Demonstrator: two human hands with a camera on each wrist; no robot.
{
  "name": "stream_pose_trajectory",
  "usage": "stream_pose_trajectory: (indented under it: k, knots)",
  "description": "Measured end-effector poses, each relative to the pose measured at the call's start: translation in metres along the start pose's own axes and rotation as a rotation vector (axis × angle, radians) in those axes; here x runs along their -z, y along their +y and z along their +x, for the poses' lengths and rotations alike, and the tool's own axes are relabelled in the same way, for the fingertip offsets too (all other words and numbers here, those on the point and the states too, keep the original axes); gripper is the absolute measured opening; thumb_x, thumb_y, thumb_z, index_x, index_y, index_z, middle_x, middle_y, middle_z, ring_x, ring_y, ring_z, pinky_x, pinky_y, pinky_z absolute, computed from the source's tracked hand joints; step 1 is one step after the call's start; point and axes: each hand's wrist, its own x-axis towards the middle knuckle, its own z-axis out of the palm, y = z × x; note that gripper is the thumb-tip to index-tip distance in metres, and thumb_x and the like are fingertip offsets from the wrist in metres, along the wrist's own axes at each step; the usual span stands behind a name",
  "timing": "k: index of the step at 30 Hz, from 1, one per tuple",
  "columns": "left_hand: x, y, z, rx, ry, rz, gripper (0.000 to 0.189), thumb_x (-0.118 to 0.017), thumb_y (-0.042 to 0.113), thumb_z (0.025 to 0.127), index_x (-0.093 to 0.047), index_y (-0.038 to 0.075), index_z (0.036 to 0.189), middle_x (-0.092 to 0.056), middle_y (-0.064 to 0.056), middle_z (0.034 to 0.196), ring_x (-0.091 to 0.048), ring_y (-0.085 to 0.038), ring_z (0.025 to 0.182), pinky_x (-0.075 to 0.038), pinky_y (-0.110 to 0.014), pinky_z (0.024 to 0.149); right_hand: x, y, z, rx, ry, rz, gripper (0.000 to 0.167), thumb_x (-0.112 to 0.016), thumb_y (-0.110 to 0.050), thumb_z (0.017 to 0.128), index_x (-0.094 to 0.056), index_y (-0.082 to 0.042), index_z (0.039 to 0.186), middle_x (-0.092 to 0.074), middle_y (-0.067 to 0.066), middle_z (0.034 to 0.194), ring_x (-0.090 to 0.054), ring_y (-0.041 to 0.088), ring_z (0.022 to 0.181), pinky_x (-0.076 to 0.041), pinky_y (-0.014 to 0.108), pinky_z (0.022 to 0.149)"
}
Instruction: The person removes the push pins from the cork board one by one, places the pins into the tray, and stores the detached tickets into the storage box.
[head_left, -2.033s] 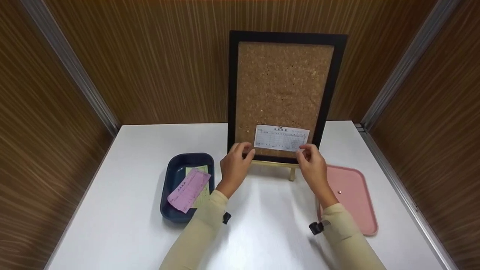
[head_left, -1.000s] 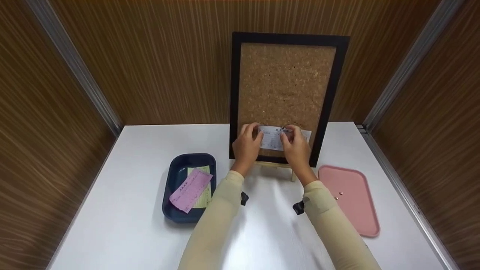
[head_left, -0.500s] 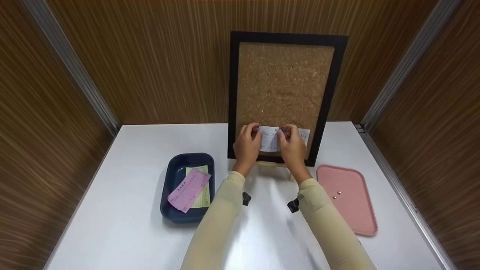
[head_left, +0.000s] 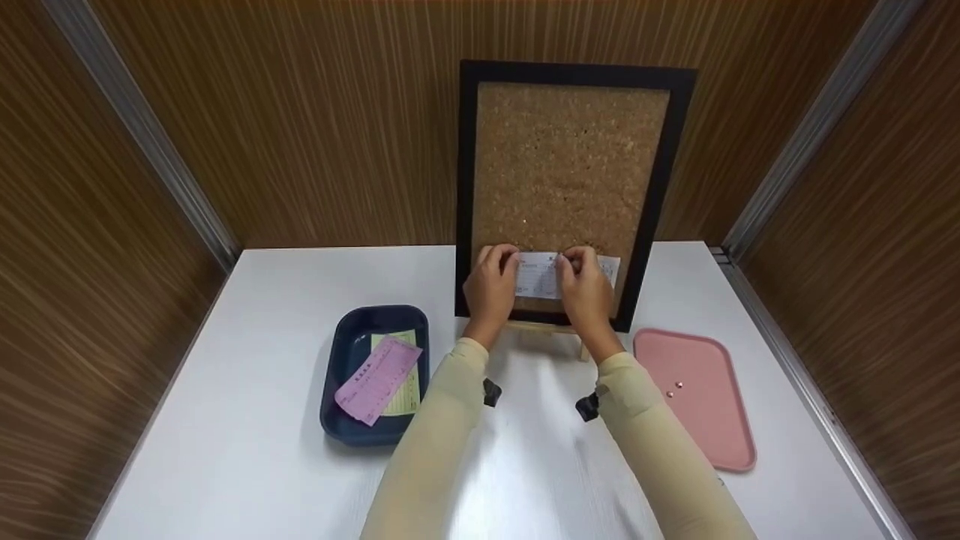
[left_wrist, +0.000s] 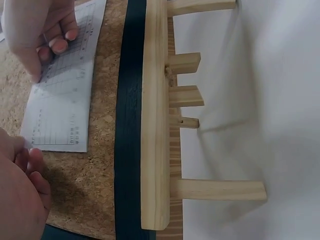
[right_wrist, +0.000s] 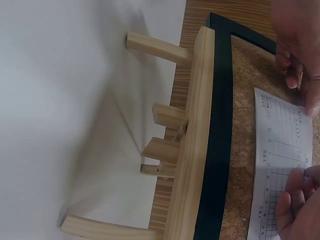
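A white printed form (head_left: 538,276) lies against the lower part of a framed corkboard (head_left: 574,165). At its upper left corner, my left hand (head_left: 490,292) pinches the paper between thumb and fingertips, as the left wrist view shows with the form (left_wrist: 62,117). My right hand (head_left: 589,296) has its thumb and curled fingers together at the middle of the top edge, where a thumbtack head showed earlier; the fingers now hide that spot. In the right wrist view the form (right_wrist: 282,145) runs between both hands, its lower edge lying over the cork.
The board leans on a wooden easel (left_wrist: 155,115). To the left, a dark blue tray (head_left: 335,360) holds a pink slip (head_left: 379,381) over a yellow-green slip (head_left: 409,394). A pink tray (head_left: 712,420) at right bears two small thumbtacks (head_left: 679,385). Wood-grain panels enclose the white table.
Both hands have moved from the form's lower corners up to its top edge. Half a second ago the paper between them bulged and hung askew; now it lies flatter and straighter.
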Motion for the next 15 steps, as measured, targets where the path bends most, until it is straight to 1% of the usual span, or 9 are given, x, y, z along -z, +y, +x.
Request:
stream_pose_trajectory:
  k: [7, 15]
  knots:
    - [0.0007, 0.001, 0.0004, 0.003, -0.002, 0.009, 0.019, -0.058, 0.034, 0.103, -0.07, 0.019, 0.107, -0.066, 0.002, 0.108, -0.065, -0.011, 0.088, -0.052, -0.035, 0.075, 0.0017, -0.0006, 0.0004, -0.016, -0.019, 0.033, 0.019, -0.06, -0.027, 0.102, -0.062, -0.009, 0.107, -0.064, 0.005, 0.084, -0.056, 0.021, 0.072, -0.039, 0.034, 0.065]
    - [0.0021, 0.0009, -0.0006, 0.006, -0.014, 0.005, 0.018, -0.058, 0.034, 0.103, -0.069, 0.021, 0.109, -0.065, 0.004, 0.109, -0.063, -0.009, 0.088, -0.05, -0.033, 0.074, 0.002, -0.0031, 0.0022, -0.044, -0.018, 0.089, 0.02, -0.064, -0.026, 0.1, -0.063, -0.007, 0.107, -0.061, 0.005, 0.083, -0.054, 0.019, 0.074, -0.039, 0.032, 0.066]
